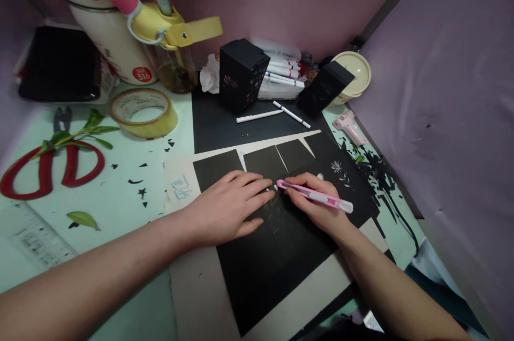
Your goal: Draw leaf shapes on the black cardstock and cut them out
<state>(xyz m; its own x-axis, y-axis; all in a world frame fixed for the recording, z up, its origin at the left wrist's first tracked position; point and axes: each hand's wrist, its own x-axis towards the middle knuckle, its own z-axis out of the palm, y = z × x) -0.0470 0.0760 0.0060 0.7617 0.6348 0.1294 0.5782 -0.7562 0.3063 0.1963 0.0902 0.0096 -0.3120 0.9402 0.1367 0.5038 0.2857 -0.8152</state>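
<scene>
A black paper sheet with cut tabs along its far edge lies on a pale board in front of me. My left hand presses flat on the sheet, fingers spread toward the right. My right hand holds a pink craft knife like a pen, its tip touching the black paper just beside my left fingertips. Small white flower shapes are cut into the sheet to the right of the knife.
Red-handled scissors, a tape roll, leaves, a ruler and black scraps lie left. Behind stand a flask, a yellow bottle, two black paper boxes, markers, two white pens and a pink tool.
</scene>
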